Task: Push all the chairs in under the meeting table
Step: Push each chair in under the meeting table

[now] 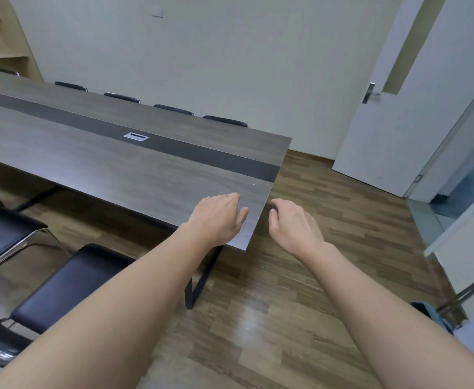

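Note:
A long dark wood meeting table [112, 164] with a black centre strip runs from the left to the middle of the view. Two black padded chairs stand out from its near side: one [70, 287] just below my left forearm, another [0, 234] further left. Along the far side, several black chair backs [224, 120] show just above the tabletop. My left hand [219, 217] hovers over the table's near right corner, fingers loosely curled, holding nothing. My right hand [292, 223] hangs beside that corner over the floor, fingers loosely curled and empty.
Wood-pattern floor [300, 276] spreads to the right of the table. A white door [393, 108] stands open at the right, with a white partition [471, 248] nearer me. A cable hatch [135, 136] sits in the table's strip. Wooden shelving [2, 37] fills the far left corner.

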The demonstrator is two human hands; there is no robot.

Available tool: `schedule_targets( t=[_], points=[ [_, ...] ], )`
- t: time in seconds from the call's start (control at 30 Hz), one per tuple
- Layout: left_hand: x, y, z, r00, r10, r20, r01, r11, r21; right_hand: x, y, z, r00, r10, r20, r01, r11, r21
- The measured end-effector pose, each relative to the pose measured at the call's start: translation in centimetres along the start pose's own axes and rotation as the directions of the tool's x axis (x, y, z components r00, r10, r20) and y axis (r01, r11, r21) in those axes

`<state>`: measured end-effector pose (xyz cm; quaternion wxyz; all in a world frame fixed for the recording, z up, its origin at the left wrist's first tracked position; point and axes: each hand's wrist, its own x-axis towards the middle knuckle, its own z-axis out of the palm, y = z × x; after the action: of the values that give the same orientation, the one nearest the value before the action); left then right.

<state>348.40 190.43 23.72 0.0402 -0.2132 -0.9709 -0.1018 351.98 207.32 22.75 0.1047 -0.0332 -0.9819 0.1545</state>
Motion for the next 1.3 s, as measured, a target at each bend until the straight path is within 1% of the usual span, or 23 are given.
schedule_targets(
  t=[0.17, 0.27, 0.47, 0.57, 0.7, 0.9, 0.97, 1.1, 1.2, 1.3],
  points=[
    [-1.9, -2.1, -0.3, 1.000, 0.026, -0.015, -0.027, 0.999, -0.034, -1.8, -2.5, 1.2, 1.000, 0.019, -0.004, -0.019, 1.000, -0.007],
    [-3.6, -3.8, -0.5, 0.999, 0.041, -0.011, -0.042, 0.997, -0.059, -3.3, -3.8, 2.3, 0.998, 0.062, 0.015, -0.062, 0.998, -0.029],
    [-7.3, -7.7, -1.4, 0.999, 0.049, 0.005, -0.049, 0.999, -0.024, -6.2, -7.6, 4.0, 0.994, 0.105, 0.024, -0.103, 0.992, -0.073],
    [-9.4, -9.5, -1.6, 0.998, 0.065, -0.010, -0.065, 0.997, -0.030, -6.9, -9.9, 4.6, 0.996, 0.088, -0.002, -0.087, 0.992, -0.093],
    [-11.4, -11.9, -1.9, 0.998, 0.059, 0.030, -0.059, 0.998, -0.006, -7.3, -12.8, 4.9, 0.996, 0.092, -0.015, -0.093, 0.991, -0.100],
    [-12.8, -16.4, -2.4, 0.999, 0.029, 0.030, -0.026, 0.995, -0.095, -7.0, -16.4, 6.2, 0.994, 0.104, 0.020, -0.101, 0.989, -0.107],
    [-13.2, -18.4, -2.5, 0.999, 0.028, 0.027, -0.024, 0.992, -0.123, -6.9, -17.6, 6.9, 0.992, 0.116, 0.041, -0.111, 0.990, -0.092],
    [-13.9, -23.4, -2.6, 0.999, 0.024, 0.045, -0.019, 0.994, -0.106, -6.7, -20.4, 9.0, 0.989, 0.121, 0.084, -0.113, 0.990, -0.084],
    [-13.8, -27.7, -2.9, 0.997, 0.034, 0.063, -0.030, 0.997, -0.072, -5.8, -23.7, 10.9, 0.987, 0.134, 0.088, -0.128, 0.989, -0.072],
    [-13.1, -32.5, -3.8, 0.996, 0.057, 0.065, -0.052, 0.995, -0.085, -4.6, -28.4, 12.9, 0.982, 0.163, 0.091, -0.159, 0.986, -0.046]
  ],
)
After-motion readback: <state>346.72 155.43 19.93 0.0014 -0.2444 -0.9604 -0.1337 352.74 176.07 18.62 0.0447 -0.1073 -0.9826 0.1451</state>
